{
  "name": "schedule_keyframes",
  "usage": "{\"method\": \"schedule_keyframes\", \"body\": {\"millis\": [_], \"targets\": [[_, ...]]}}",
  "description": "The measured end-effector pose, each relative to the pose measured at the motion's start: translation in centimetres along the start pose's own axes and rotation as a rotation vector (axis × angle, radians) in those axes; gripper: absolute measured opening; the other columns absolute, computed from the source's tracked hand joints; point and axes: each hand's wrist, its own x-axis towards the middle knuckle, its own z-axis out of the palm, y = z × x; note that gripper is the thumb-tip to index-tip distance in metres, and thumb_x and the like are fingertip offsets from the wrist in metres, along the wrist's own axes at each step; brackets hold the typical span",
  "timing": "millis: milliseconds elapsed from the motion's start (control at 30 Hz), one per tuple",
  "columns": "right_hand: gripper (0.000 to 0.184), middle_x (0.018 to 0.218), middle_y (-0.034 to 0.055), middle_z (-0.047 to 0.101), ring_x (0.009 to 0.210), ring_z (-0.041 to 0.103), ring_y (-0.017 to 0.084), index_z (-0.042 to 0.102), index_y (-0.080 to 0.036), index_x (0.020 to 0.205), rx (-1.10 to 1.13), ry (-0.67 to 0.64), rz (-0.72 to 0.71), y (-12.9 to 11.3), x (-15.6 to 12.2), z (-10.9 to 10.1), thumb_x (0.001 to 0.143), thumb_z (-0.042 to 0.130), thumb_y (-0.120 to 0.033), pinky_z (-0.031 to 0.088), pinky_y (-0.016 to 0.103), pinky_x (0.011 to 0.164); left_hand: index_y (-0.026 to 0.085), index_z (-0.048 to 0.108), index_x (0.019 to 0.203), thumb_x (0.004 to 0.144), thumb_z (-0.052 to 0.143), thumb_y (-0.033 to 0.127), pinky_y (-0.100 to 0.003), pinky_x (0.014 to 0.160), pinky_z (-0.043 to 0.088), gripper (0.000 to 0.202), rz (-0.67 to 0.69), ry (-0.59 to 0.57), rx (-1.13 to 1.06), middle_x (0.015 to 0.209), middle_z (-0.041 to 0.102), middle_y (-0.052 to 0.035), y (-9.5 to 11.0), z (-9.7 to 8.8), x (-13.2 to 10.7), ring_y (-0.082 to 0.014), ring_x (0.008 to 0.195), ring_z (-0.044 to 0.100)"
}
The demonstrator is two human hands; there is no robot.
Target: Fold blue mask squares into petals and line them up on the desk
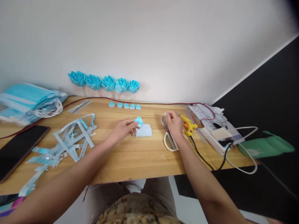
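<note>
My left hand (123, 129) pinches a small folded blue petal (138, 120) just above a short stack of pale blue squares (143, 130) on the wooden table (130, 158). My right hand (174, 123) rests closed over white-handled scissors (168, 141), its fingers curled round something small I cannot make out. A yellow glue gun (188, 124) lies right beside that hand. Several finished blue petals (125, 105) sit in a row near the wall, below several blue fabric roses (102, 81) leaning on it.
A pile of blue face masks (28, 101) lies at the far left, a dark phone (18, 147) in front of it, and cut mask strips (67, 141) beside it. A power strip with cables (217, 133) and a green item (266, 147) are at the right edge.
</note>
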Motion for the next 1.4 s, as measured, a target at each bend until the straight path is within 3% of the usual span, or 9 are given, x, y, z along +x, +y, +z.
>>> {"method": "schedule_keyframes", "body": {"millis": [167, 267, 533, 933, 1400], "targets": [[0.014, 0.083, 0.0036, 0.069, 0.078, 0.061, 0.016, 0.065, -0.021, 0.091, 0.239, -0.013, -0.623, -4.8, -2.1, -0.9, 0.092, 0.052, -0.022, 0.047, 0.029, 0.073, 0.012, 0.065, 0.069, 0.072, 0.065, 0.045, -0.025, 0.054, 0.042, 0.033, -0.043, -0.034, -0.047, 0.063, 0.061, -0.0028, -0.1, 0.1, -0.1, -0.0095, 0.052, 0.050], [0.014, 0.083, 0.0042, 0.068, 0.079, 0.060, 0.017, 0.064, -0.021, 0.097, 0.283, -0.004, -0.802, -6.1, -2.9, -0.9, 0.090, 0.054, -0.015, 0.047, 0.032, 0.073, 0.012, 0.066, 0.070, 0.072, 0.066, 0.044, -0.025, 0.054, 0.041, 0.032, -0.040, -0.090, -0.078, 0.060, 0.059, -0.0018, -0.2, 0.2, -0.1, -0.0092, 0.052, 0.050], [0.021, 0.083, 0.0042, 0.067, 0.077, 0.060, 0.018, 0.065, -0.023, 0.101, 0.255, 0.036, -0.887, -5.8, -3.7, -0.7, 0.086, 0.058, -0.011, 0.047, 0.033, 0.069, 0.014, 0.064, 0.070, 0.074, 0.066, 0.044, -0.023, 0.053, 0.039, 0.031, -0.064, -0.151, -0.096, 0.058, 0.057, -0.0004, -0.7, 0.3, -0.1, -0.0088, 0.051, 0.049], [0.022, 0.083, 0.0041, 0.068, 0.079, 0.060, 0.017, 0.067, -0.023, 0.102, 0.196, 0.003, -0.931, -5.8, -3.7, -0.6, 0.087, 0.056, -0.011, 0.048, 0.032, 0.070, 0.015, 0.061, 0.063, 0.074, 0.064, 0.045, -0.023, 0.053, 0.040, 0.032, -0.037, -0.131, -0.035, 0.056, 0.055, 0.0006, -0.2, 0.5, -0.4, -0.0090, 0.051, 0.048], [0.021, 0.082, 0.0038, 0.067, 0.077, 0.059, 0.018, 0.067, -0.024, 0.102, 0.202, -0.006, -0.898, -5.5, -3.8, -0.3, 0.087, 0.056, -0.013, 0.047, 0.033, 0.070, 0.015, 0.064, 0.067, 0.075, 0.064, 0.044, -0.023, 0.052, 0.039, 0.030, -0.022, -0.125, -0.058, 0.058, 0.056, -0.0001, -0.4, 0.4, -0.4, -0.0094, 0.053, 0.048]]}}
